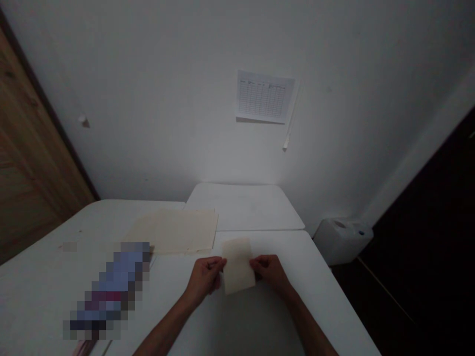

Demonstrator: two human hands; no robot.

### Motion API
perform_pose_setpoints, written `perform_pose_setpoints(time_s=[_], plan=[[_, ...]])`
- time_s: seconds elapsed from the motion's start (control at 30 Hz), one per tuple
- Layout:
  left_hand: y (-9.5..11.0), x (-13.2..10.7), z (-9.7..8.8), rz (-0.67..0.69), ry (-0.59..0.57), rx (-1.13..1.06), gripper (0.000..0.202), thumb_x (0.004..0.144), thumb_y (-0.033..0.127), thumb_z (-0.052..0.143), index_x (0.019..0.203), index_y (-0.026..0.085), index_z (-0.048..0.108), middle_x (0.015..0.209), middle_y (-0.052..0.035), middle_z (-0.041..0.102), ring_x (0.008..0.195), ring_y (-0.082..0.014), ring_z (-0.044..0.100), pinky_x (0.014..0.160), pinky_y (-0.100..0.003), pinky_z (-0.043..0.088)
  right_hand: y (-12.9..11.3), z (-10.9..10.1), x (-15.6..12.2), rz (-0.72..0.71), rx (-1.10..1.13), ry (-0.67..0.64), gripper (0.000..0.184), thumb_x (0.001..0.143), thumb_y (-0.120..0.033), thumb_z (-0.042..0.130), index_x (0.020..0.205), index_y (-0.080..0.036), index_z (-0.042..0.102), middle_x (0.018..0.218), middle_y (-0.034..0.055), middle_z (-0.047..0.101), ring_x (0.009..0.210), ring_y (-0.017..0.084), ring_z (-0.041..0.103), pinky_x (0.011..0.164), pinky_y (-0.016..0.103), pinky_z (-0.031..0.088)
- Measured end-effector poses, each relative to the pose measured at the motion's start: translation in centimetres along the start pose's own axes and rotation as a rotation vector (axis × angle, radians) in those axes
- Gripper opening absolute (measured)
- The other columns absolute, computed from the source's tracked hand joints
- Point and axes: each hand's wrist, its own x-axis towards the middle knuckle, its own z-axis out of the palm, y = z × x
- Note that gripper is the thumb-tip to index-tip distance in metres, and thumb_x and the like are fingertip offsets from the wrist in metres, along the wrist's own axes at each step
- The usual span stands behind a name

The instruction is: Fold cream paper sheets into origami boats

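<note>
Both of my hands hold a small cream sheet of paper (238, 266) just above the white table (237, 321). My left hand (205, 278) pinches its left edge with curled fingers. Gripping the right edge is my right hand (268, 271), fingers closed as well. The sheet looks folded or narrow and stands roughly upright between them. A stack of larger cream sheets (174, 230) lies flat on the table behind my left hand.
A blurred-out oblong object (109, 291) lies on the table to the left. A second white table (243, 205) stands against the wall. A printed chart (264, 97) hangs on the wall. A white box (341, 238) sits on the floor at right, a wooden door (25, 163) at left.
</note>
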Motion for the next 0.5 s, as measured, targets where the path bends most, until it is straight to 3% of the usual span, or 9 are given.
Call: perform_pose_setpoints(time_s=[0.3,0.5], plan=[[0.03,0.03,-0.04,0.02,0.003,-0.041,0.046,0.074,0.06,0.062,0.062,0.015,0.059,0.031,0.0043,0.047,0.024,-0.0062,0.031,0.029,-0.017,0.018,0.03,0.01,0.06,-0.036,-0.102,0.063,0.046,0.069,-0.057,0.07,0.069,-0.011,0.071,0.062,0.0074,0.069,0.055,0.018,0.063,0.053,0.027,0.048],[0.39,-0.11,-0.12,0.017,0.049,-0.042,0.047,0.073,0.06,0.062,0.064,0.014,0.06,0.032,0.004,0.047,0.025,-0.0061,0.031,0.03,-0.017,0.019,-0.01,0.02,-0.15,-0.038,-0.101,-0.033,0.048,0.073,-0.059,0.065,0.067,-0.011,0.07,0.057,0.0057,0.065,0.048,0.014,0.058,0.048,0.024,0.044]])
